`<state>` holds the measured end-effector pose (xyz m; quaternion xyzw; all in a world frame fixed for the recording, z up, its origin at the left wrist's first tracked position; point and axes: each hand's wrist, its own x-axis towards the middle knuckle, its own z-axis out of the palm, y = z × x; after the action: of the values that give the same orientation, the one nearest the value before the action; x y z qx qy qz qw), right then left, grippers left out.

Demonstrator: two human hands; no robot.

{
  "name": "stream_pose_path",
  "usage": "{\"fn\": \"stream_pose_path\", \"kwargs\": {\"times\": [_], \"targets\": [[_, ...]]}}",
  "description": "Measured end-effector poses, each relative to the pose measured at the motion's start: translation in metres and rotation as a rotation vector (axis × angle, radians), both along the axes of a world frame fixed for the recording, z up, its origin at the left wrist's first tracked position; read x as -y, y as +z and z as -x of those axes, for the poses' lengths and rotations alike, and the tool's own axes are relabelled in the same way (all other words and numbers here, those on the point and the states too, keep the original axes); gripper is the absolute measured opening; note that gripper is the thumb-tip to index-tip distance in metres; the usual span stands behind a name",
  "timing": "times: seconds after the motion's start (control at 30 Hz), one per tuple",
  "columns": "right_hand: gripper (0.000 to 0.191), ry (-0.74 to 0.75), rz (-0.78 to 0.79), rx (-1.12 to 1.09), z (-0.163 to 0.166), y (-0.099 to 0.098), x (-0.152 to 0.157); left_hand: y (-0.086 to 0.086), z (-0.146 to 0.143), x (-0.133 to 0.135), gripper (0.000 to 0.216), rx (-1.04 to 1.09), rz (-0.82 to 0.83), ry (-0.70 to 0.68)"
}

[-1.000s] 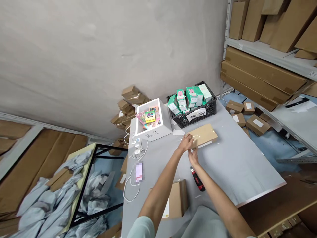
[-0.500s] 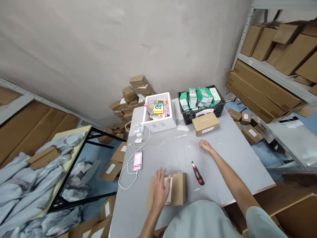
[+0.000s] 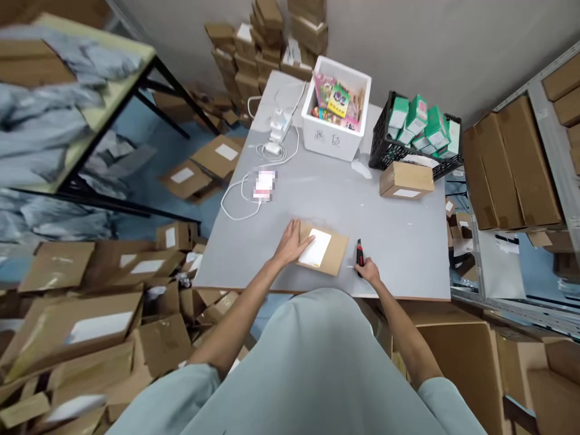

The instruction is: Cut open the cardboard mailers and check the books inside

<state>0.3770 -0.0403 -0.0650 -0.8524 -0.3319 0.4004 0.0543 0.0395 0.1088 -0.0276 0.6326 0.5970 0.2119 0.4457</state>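
In front of me on the table, a small cardboard box (image 3: pixel 336 249) with a white label (image 3: pixel 316 248) lies at a slant. My left hand (image 3: pixel 290 244) holds its left end, thumb over the top near the label and fingers along the side. To the right of the box, my right hand (image 3: pixel 369 270) is closed around the lower handle of a red-and-black utility knife (image 3: pixel 360 254). The knife's tip points away from me, and its lower end is hidden by the fingers. Knife and box are apart.
Farther back stand a white foam box (image 3: pixel 333 142) of colourful packets, a black crate (image 3: pixel 385 136) of green-and-white boxes and another cardboard box (image 3: pixel 405 178). White cables (image 3: pixel 240 217) run along the table's left side. Cardboard boxes (image 3: pixel 99 320) heap the floor at left.
My right hand has come back from near the rear cardboard box and taken hold of the utility knife. My left hand has shifted to the box's left end. The view has tilted downward.
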Motion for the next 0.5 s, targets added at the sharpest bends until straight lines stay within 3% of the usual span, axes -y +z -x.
{"fn": "stream_pose_path", "kwargs": {"times": [0.13, 0.27, 0.4, 0.5], "targets": [[0.025, -0.126, -0.022, -0.043, -0.005, 0.008, 0.015, -0.012, -0.003, 0.022, 0.116, 0.091, -0.057, 0.036], [0.037, -0.257, -0.165, -0.126, 0.017, 0.014, 0.010, -0.023, 0.002, 0.038, 0.114, 0.183, -0.002, 0.145], [0.058, -0.338, -0.363, -0.237, 0.053, 0.014, -0.017, -0.028, 0.004, 0.029, 0.099, 0.270, 0.145, 0.299], [0.066, -0.368, -0.468, -0.273, 0.069, 0.021, -0.037, -0.022, 0.005, 0.016, 0.097, 0.323, 0.232, 0.345]]}}
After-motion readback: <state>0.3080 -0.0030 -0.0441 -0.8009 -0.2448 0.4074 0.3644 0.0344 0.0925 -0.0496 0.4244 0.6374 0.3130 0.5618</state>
